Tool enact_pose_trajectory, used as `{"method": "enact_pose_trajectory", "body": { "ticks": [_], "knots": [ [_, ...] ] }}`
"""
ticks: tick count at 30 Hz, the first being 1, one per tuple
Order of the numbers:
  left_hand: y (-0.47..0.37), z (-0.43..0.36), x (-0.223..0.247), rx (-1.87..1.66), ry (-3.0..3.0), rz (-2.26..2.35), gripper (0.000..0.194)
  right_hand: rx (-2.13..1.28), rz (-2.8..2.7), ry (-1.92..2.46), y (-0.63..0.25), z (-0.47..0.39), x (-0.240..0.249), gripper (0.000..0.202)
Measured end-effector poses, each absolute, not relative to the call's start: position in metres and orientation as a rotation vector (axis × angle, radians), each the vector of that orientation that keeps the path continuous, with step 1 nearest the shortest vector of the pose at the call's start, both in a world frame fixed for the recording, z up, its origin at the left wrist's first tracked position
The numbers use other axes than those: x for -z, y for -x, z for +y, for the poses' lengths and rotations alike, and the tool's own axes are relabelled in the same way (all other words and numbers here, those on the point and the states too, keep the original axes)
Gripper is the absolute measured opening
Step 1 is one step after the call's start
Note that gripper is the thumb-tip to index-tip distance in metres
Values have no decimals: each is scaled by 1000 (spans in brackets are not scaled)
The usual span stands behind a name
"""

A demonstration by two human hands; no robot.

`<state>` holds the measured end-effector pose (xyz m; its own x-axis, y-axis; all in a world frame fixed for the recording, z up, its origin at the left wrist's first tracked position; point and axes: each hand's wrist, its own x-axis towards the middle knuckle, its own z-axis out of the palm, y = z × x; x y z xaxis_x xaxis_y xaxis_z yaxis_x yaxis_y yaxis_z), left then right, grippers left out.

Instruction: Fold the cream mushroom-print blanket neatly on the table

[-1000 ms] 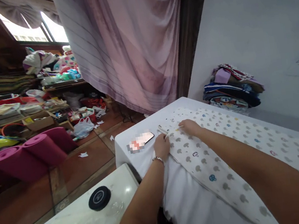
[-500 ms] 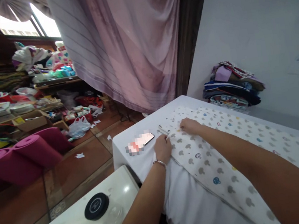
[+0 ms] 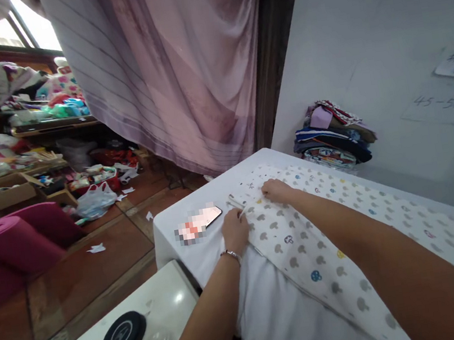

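A white cloth [image 3: 292, 251] printed with grey, blue and yellow mushrooms lies along the bed [image 3: 265, 312], its near part folded over. At its left edge my left hand [image 3: 236, 228], with a bracelet on the wrist, is closed with the cloth's edge pinched in the fingers. Farther back, my right hand [image 3: 277, 191] is closed on the same cloth near the fold; its fingertips are partly hidden. To the left of my left hand lies a phone [image 3: 212, 216] on the white sheet, its screen blurred out.
A white table [image 3: 166, 290] with a round black-lidded jar [image 3: 124, 335] stands at the near left. Folded clothes [image 3: 332, 134] are stacked by the wall. Pink rolled mats [image 3: 16, 241], a plastic bag [image 3: 96, 202] and paper scraps lie on the floor. A curtain [image 3: 178, 69] hangs behind.
The view has turned slightly right, so everything sits farther left and more wall writing shows. Both hands keep their hold on the cloth, with hardly any movement.
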<state>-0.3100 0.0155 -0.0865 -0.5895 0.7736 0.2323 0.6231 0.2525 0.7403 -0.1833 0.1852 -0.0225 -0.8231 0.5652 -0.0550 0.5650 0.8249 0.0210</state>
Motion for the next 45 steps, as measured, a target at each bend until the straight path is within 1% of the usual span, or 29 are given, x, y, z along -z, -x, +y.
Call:
{"method": "enact_pose_trajectory", "body": {
  "ticks": [3,7,11,25,31,38,45],
  "knots": [
    [310,16,87,-1327,-1302,2323,15,-18,2953,-945,190,187,25,18],
    [310,15,86,-1429,-1287,2278,13,15,2934,-992,197,187,35,24],
    [310,15,86,-1478,-1256,2228,14,51,2936,-948,198,190,40,30],
    [314,18,89,-1480,-1283,2185,16,52,2940,-901,201,193,35,26],
    [314,17,89,-1451,-1278,2210,16,93,2932,-816,186,211,31,35],
    [315,19,88,-1452,-1276,2196,17,-14,2916,-970,185,218,31,24],
    [316,19,87,-1364,-1298,2225,22,62,3021,-1112,185,212,44,28]
  ]
}}
